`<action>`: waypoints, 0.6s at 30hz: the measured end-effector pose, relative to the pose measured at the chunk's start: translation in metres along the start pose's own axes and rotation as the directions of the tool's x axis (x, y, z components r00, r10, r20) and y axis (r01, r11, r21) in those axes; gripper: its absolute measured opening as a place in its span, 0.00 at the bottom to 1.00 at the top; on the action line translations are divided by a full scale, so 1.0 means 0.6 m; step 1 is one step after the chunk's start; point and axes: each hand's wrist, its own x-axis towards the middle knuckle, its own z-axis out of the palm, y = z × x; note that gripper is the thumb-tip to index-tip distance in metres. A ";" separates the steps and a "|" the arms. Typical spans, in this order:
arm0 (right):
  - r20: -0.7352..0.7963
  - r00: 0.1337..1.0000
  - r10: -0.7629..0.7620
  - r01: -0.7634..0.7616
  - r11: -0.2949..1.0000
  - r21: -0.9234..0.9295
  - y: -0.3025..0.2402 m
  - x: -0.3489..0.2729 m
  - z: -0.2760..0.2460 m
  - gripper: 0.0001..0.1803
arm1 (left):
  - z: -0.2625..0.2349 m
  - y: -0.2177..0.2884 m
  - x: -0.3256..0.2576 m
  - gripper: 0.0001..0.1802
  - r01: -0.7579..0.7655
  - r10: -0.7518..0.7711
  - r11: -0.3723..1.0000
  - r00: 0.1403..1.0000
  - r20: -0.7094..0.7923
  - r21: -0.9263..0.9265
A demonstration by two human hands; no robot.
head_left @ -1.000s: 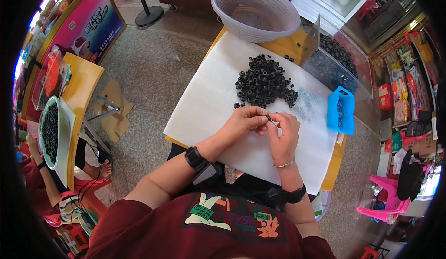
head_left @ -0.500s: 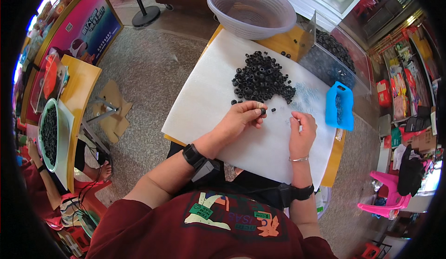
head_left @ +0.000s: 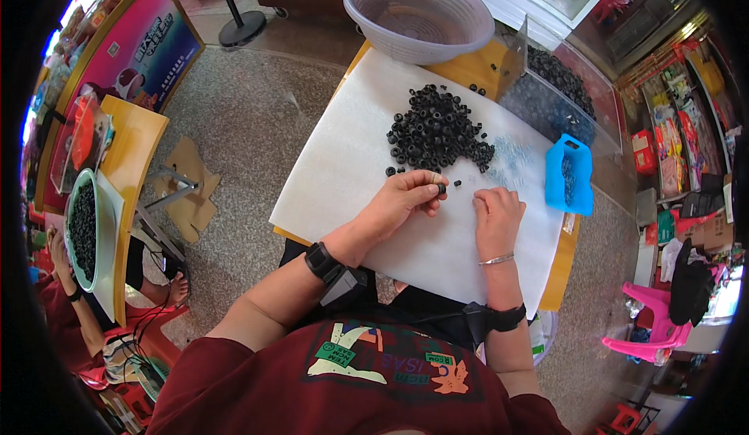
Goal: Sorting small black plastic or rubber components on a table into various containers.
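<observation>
My left hand pinches a small black ring-like part between thumb and fingertips, over the white foam sheet. To its right, my right hand has its fingers drawn together and pointing down close to the sheet. Whatever those fingertips hold, if anything, is hidden. Just beyond both hands lies a heap of black ring-like parts, and one loose black piece sits between the hands. Small clear bits are scattered on the sheet right of the heap.
At the sheet's right edge stands a blue tray with small clear bits inside. Behind it is a clear bin of black parts. A grey plastic basket sits at the far edge. Another person's hand is beside a tub at left.
My right hand has moved slightly left and its fingers have turned down toward the sheet. My left hand keeps the black ring-like part in nearly the same place.
</observation>
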 end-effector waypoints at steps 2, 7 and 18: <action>-0.008 1.000 0.022 -0.022 0.999 0.041 -0.001 0.003 0.001 0.04 | -0.001 0.000 0.000 0.11 0.001 -0.001 1.000 1.000 0.000 0.006; 0.312 0.836 0.451 -0.481 0.330 0.812 -0.039 0.025 -0.014 0.08 | -0.006 -0.003 -0.001 0.11 0.003 -0.003 1.000 1.000 0.011 0.012; 0.322 0.842 0.432 -0.392 0.080 0.916 -0.113 0.018 0.005 0.09 | -0.002 0.005 -0.002 0.10 0.034 -0.028 0.998 0.996 0.085 -0.062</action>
